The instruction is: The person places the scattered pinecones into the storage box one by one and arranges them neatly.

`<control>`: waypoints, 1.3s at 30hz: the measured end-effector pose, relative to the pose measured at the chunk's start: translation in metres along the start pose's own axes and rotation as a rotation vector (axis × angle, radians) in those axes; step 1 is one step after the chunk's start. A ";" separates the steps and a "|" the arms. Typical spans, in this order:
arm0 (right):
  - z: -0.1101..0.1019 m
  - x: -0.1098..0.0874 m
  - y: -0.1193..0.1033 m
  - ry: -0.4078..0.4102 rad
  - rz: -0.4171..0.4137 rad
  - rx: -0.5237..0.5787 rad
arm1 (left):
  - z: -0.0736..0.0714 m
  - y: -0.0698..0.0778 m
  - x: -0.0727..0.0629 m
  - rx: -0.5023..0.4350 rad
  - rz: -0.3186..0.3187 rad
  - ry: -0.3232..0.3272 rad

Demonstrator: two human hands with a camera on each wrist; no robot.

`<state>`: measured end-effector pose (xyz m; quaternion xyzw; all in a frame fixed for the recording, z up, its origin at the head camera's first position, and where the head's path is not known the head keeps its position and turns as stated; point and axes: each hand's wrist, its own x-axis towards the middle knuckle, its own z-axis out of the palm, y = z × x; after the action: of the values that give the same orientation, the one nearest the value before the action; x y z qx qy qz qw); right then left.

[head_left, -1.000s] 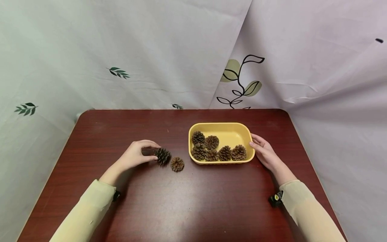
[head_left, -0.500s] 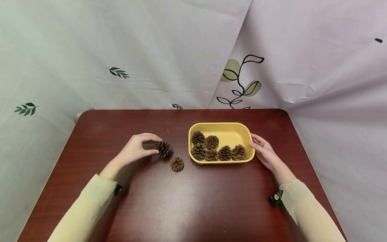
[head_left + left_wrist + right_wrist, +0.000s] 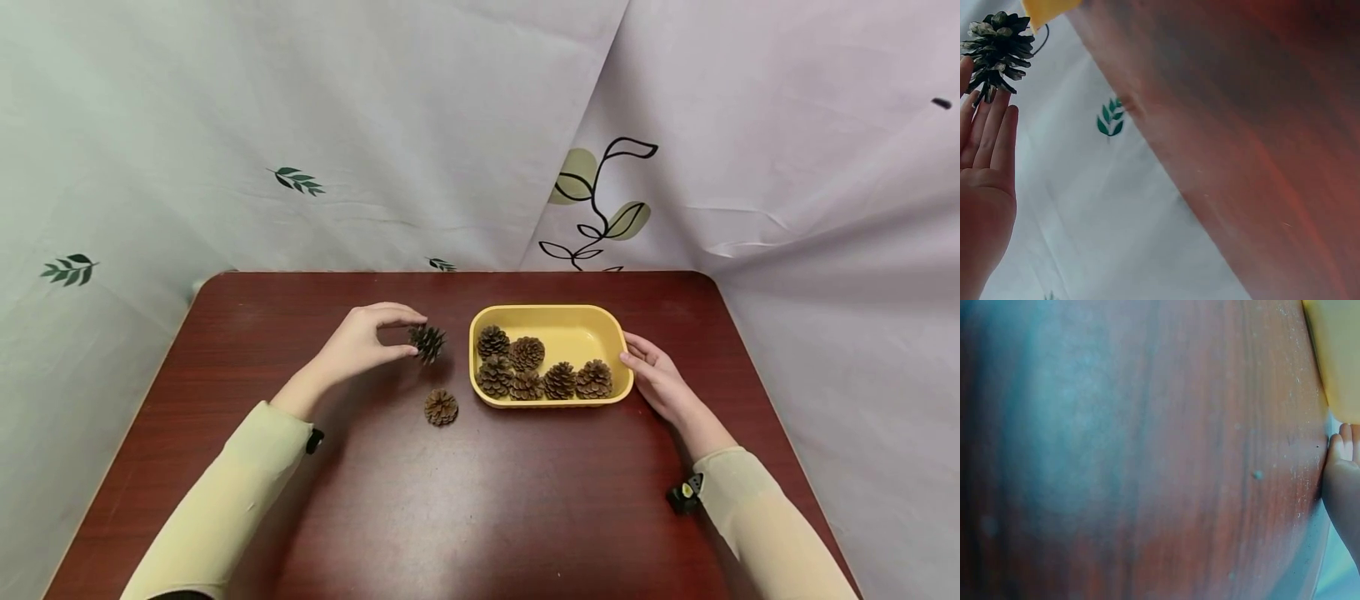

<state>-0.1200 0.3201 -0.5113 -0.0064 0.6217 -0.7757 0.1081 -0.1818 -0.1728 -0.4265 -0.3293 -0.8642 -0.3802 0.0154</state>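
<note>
My left hand (image 3: 365, 340) pinches a dark pine cone (image 3: 428, 343) between thumb and fingertips, raised over the table to the left of a yellow plastic basin (image 3: 573, 339). In the left wrist view the held pine cone (image 3: 1001, 51) shows spread scales, with fingers (image 3: 988, 134) behind it. My right hand (image 3: 657, 377) grips the basin's right end, thumb at the rim and fingers along the outer wall. Several brown pine cones (image 3: 559, 381) lie along the basin's left and near sides. Another pine cone (image 3: 441, 407) rests on the table near the basin's left end.
The dark red wooden table (image 3: 487, 500) has rounded far corners. White cloth (image 3: 420, 125) with printed leaves hangs behind it and at both sides. A small black device (image 3: 683, 495) sits at the right wrist.
My left hand has lifted the dark pine cone and carried it away from me and rightward, closer to the basin. The right hand, basin and other cones stay in place.
</note>
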 end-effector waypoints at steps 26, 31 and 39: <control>-0.001 0.001 0.001 -0.014 -0.012 0.012 | 0.040 0.040 0.087 0.001 0.107 -0.068; -0.001 0.001 0.002 -0.012 -0.009 0.008 | 0.051 0.050 0.101 -0.028 0.106 -0.086; -0.001 0.001 0.002 -0.012 -0.017 0.007 | 0.071 0.064 0.122 0.027 0.093 -0.154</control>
<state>-0.1204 0.3205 -0.5138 -0.0160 0.6181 -0.7789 0.1050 -0.2249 -0.0259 -0.4019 -0.3969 -0.8517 -0.3410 -0.0288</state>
